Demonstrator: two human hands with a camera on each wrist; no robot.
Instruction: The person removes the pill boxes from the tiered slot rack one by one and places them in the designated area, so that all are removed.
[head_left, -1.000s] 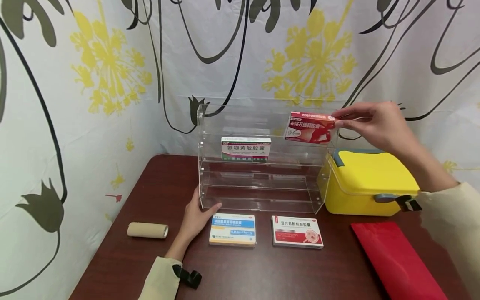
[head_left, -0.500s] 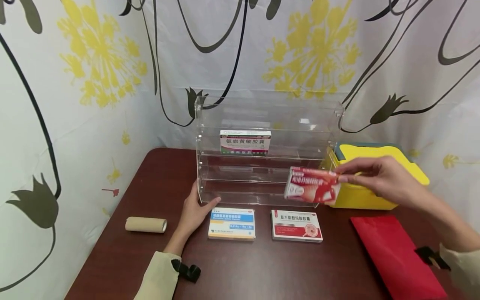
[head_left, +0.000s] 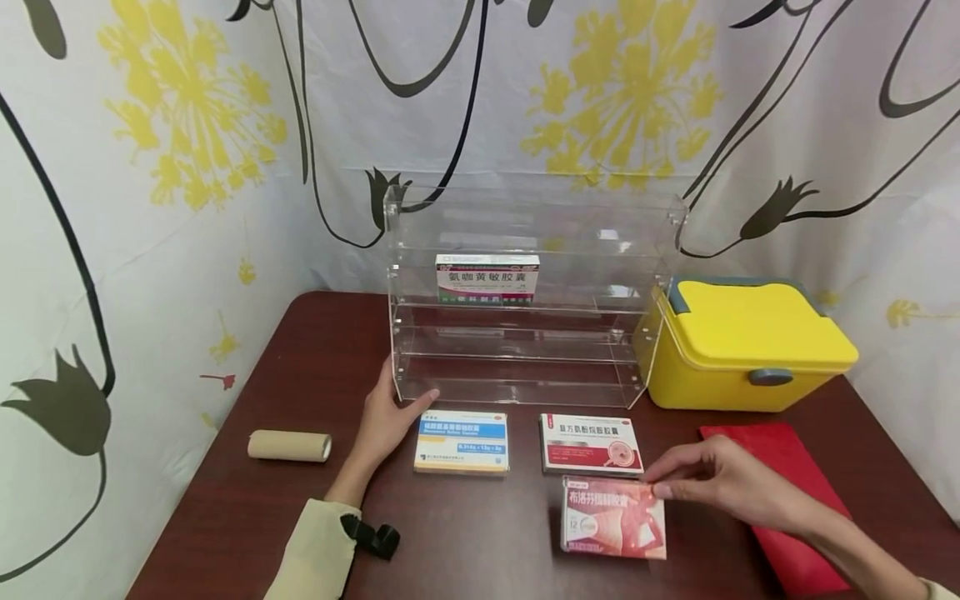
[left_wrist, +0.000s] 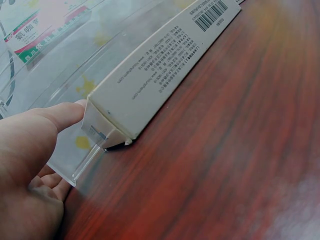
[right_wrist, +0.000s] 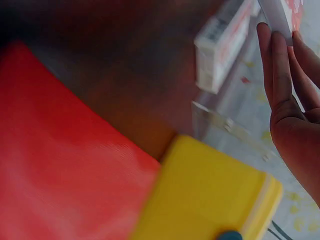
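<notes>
I have the right hand (head_left: 720, 483) down near the front edge of the table (head_left: 300, 517), fingertips pinching the right end of the red medicine box (head_left: 613, 517), which lies flat, label up, just in front of the red-and-white box (head_left: 591, 446). The left hand (head_left: 386, 417) rests with relaxed fingers against the near left corner of the clear acrylic shelf (head_left: 525, 333), thumb touching the shelf's foot beside the blue-and-white box (head_left: 462, 442); the left wrist view shows that thumb against the box end (left_wrist: 107, 127).

As I judge it, the shelf is nearly emptied: only the green-and-white box (head_left: 487, 279) stands on its upper tier, while three boxes lie on the table in front. That last one is what remains, if clearing the shelf is the work.

Writing: the green-and-white box reads 氨咖黄敏胶囊. The red box carries white Chinese characters I read roughly as 布洛芬缓释胶囊, with a "12" at its left. The red-and-white box shows a line ending in 胶囊, the rest too small to be sure. The blue-and-white box has small print I cannot read; its side shows a barcode (left_wrist: 210, 14).

To the right sit a yellow case (head_left: 750, 346) and a red pouch (head_left: 787, 492); far left lies a tan roll (head_left: 289, 446).
</notes>
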